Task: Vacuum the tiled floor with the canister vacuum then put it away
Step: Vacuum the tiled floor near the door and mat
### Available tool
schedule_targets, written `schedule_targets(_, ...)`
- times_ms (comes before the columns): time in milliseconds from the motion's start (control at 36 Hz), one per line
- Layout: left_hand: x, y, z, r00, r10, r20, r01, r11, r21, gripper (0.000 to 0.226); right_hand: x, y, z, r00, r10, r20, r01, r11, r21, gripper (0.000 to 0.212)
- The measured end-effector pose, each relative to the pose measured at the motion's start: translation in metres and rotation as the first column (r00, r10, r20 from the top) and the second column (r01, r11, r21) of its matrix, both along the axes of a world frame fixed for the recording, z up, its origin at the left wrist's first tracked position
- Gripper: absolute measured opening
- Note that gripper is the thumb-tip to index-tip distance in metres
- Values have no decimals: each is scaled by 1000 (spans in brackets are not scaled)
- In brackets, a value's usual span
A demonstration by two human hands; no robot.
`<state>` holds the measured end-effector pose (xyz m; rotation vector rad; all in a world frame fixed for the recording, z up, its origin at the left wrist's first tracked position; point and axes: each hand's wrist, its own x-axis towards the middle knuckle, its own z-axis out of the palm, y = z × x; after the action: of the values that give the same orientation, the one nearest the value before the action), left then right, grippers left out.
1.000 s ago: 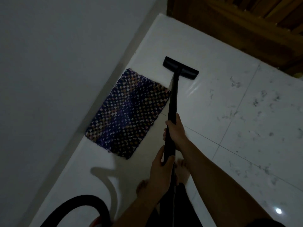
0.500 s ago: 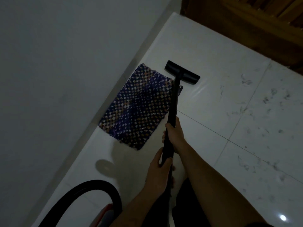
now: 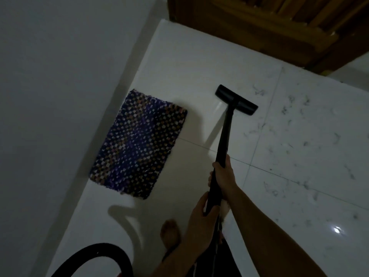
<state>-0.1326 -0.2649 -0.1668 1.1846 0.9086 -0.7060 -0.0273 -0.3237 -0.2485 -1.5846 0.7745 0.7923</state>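
The black vacuum wand (image 3: 224,134) runs from my hands up to its flat floor head (image 3: 236,100), which rests on the white tiled floor (image 3: 299,156) right of a woven mat. My right hand (image 3: 224,174) grips the wand higher up. My left hand (image 3: 201,218) grips it lower, closer to me. The black hose (image 3: 95,254) curves at the bottom left. The canister itself is out of view.
A dark purple woven mat (image 3: 139,144) lies along the grey wall (image 3: 60,96) on the left. A brown wooden door (image 3: 269,27) stands at the top right. The tiles to the right carry hair and dust specks (image 3: 289,120). My bare foot (image 3: 170,234) is below the mat.
The floor head has moved right, away from the mat's edge onto bare tile. Both hands keep their grip on the wand.
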Motion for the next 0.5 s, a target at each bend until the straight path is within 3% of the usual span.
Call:
schedule_targets(167, 45, -50, -2, 1000, -23, 12, 24, 999, -42, 43, 43, -48, -8, 1000, 4, 5, -4, 1000, -14, 45)
schedule_targets(500, 121, -108, -13, 999, -27, 36, 29, 999, -45, 49, 122, -105, -16, 998, 16, 63, -13, 999, -47, 42)
